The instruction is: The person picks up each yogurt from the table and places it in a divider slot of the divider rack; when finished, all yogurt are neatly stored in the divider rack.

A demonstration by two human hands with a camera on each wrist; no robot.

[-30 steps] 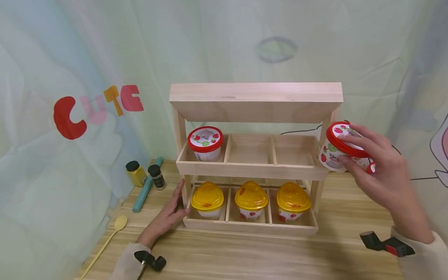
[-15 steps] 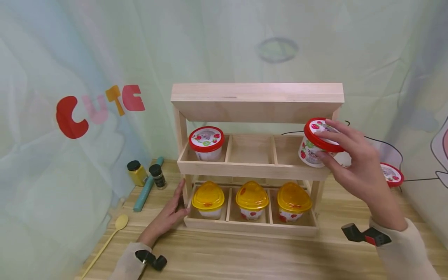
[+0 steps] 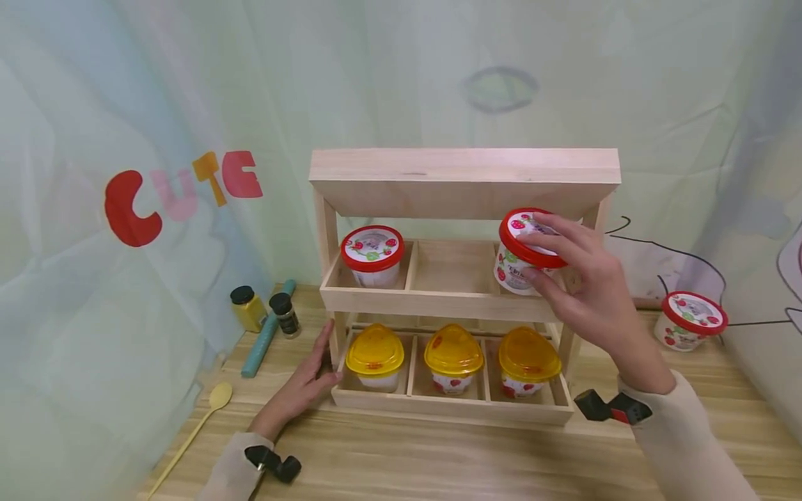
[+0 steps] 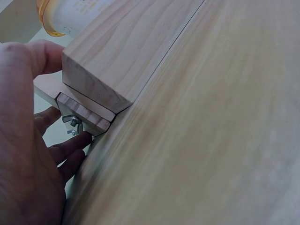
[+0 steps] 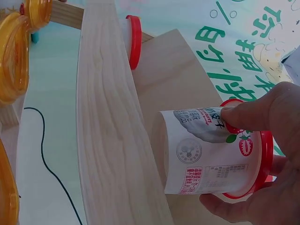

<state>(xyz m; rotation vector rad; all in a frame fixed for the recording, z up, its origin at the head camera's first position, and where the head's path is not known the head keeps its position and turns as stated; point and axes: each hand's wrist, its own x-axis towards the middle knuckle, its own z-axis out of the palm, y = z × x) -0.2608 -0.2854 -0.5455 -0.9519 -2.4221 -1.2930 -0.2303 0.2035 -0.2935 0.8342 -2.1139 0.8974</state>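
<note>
My right hand (image 3: 585,278) grips a white tub with a red lid (image 3: 523,261) by its rim, fingers over the lid and thumb on the side. In the head view the tub overlaps the upper tier's right compartment; the right wrist view shows its base (image 5: 164,154) close to the tier's front board (image 5: 110,117). My left hand (image 3: 307,379) rests against the left end of the wooden two-tier rack (image 3: 438,303), low down. Its fingers are beside the wing nuts (image 4: 72,122) and its thumb touches the wood. Another red-lidded tub (image 3: 372,256) sits in the upper left compartment.
Three yellow-lidded tubs (image 3: 454,355) fill the lower tier. A red-lidded tub (image 3: 689,320) stands on the table at right. At left are a yellow jar (image 3: 248,309), a dark-capped shaker (image 3: 285,316), a teal stick (image 3: 266,337) and a yellow spoon (image 3: 207,414). A sloped board (image 3: 464,167) tops the rack.
My right hand has carried the red-lidded tub leftward from beyond the rack's right end to over the upper right compartment. The tub on the table has come into fuller view. My left hand stays put.
</note>
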